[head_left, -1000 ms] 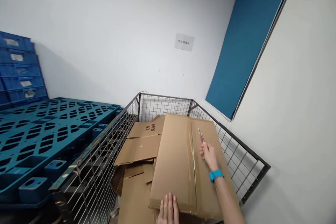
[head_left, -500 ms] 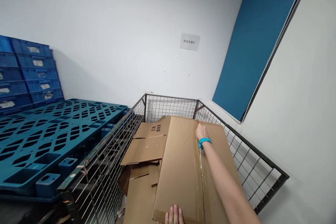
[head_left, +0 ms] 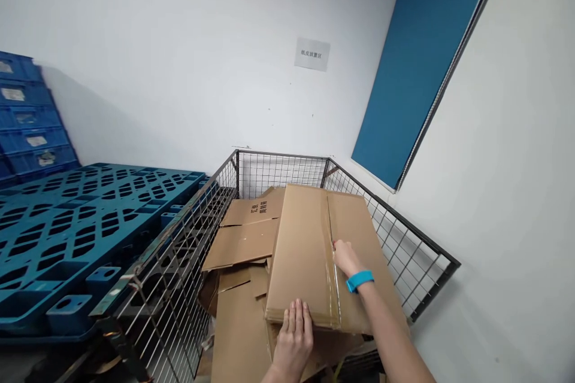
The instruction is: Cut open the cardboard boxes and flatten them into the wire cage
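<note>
A taped brown cardboard box [head_left: 305,251] lies on top of flattened cartons inside a wire mesh cage [head_left: 188,239]. My left hand [head_left: 294,335] presses flat on the box's near edge, fingers together. My right hand [head_left: 345,257], with a blue wristband, rests on the taped centre seam about halfway along the box. It grips a thin tool that is almost wholly hidden under the fingers; only a small tip shows at the seam.
Flattened cartons [head_left: 245,233] fill the left part of the cage. A stack of blue plastic pallets [head_left: 81,221] stands to the left, with blue crates [head_left: 27,119] behind. A white wall with a small sign [head_left: 311,54] and a blue blind [head_left: 417,66] lie beyond.
My right hand went to the far end of the seam, then drew back along the tape to the box's middle. My left hand stayed pressed on the near edge.
</note>
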Tool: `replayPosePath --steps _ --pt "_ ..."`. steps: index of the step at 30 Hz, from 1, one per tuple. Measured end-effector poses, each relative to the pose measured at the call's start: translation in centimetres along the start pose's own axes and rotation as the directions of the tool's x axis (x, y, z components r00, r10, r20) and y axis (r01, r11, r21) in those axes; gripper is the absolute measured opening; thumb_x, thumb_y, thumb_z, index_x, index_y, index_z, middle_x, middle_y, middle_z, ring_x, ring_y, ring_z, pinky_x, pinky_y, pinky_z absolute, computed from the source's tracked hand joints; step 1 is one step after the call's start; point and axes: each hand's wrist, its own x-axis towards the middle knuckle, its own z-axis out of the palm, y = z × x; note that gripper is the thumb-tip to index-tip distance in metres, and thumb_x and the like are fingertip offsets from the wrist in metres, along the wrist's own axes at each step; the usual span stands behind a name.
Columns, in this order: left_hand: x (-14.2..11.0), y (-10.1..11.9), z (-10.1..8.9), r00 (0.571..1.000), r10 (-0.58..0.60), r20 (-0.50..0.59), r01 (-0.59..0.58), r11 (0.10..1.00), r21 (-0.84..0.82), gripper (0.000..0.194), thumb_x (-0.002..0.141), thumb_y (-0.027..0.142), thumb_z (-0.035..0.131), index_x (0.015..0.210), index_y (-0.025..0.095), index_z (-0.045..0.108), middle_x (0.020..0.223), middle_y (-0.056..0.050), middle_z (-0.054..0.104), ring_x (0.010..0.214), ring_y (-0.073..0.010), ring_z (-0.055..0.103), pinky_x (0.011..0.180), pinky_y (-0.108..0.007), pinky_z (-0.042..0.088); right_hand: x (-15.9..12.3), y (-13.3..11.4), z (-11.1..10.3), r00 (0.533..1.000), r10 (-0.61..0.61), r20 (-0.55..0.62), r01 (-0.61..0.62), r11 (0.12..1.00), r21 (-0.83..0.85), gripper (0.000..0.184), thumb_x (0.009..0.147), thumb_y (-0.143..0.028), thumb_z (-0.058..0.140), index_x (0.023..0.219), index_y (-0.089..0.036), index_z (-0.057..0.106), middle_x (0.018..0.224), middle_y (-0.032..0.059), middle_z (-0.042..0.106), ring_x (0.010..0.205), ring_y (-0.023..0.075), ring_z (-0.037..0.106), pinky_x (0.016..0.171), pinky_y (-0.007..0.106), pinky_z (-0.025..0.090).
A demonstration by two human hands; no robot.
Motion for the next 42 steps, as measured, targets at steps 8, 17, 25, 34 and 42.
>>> replayPosePath --steps 8,17,25,34,42 --pt "1.3 -0.5 0.2 0.990 0.028 0.135 -0.027 1.000 -0.013 0.037 0.077 0.010 0.046 0.103 0.009 0.071 0.108 -0.016 0.070 0.100 -0.0243 0.067 0.081 -0.032 0.058 -12.1 2.2 3.6 0.988 -0.023 0.153 0.041 0.993 -0.112 0.047 0.087 0.004 0.027 0.116 -0.006 0.062 0.102 0.0216 0.064 0.099 0.0336 0.062 0.081 0.039 0.046" --pt "1.8 -1.0 -1.1 0.982 0.057 0.179 -0.055 0.998 -0.016 0.039 0.080 0.008 0.042 0.104 0.008 0.072 0.109 -0.017 0.069 0.100 -0.0258 0.067 0.083 -0.034 0.058 -18.1 8.9 5.4 0.976 -0.074 0.203 0.069 0.997 0.032 0.048 0.088 -0.019 0.039 0.128 -0.028 0.062 0.086 0.0114 0.069 0.082 0.0287 0.068 0.066 0.034 0.051" --pt "-0.1 -2.6 -1.1 0.962 0.168 0.217 -0.167 0.986 -0.022 0.034 0.085 0.014 0.048 0.111 0.006 0.068 0.114 -0.020 0.067 0.106 -0.0285 0.064 0.087 -0.036 0.056 -5.4 7.3 5.7 0.981 0.085 -0.174 -0.005 0.910 0.415 0.051 0.090 -0.033 0.052 0.133 -0.006 0.041 0.097 0.0110 0.065 0.088 0.0237 0.062 0.074 0.030 0.045" --pt "10.7 -3.5 -0.1 0.598 0.678 0.427 -0.419 0.719 -0.555 0.035 0.081 0.040 0.072 0.102 0.015 0.061 0.095 -0.007 0.063 0.096 -0.0230 0.058 0.094 -0.041 0.046 -5.4 6.8 10.2 0.991 0.115 -0.071 -0.077 0.909 0.409 0.026 0.085 -0.022 0.069 0.099 -0.016 0.048 0.094 0.0074 0.066 0.089 0.0223 0.064 0.066 0.026 0.037" --pt "15.7 -1.9 5.1 0.274 0.942 0.194 -0.545 0.318 -0.775 0.061 0.075 0.075 0.059 0.079 0.014 0.064 0.082 -0.010 0.062 0.079 -0.0224 0.055 0.074 -0.035 0.042 -6.0 5.7 10.4 0.977 0.206 -0.046 -0.162 0.872 0.463 0.017 0.086 -0.011 0.059 0.102 -0.013 0.054 0.096 0.0099 0.068 0.090 0.0243 0.064 0.066 0.028 0.034"
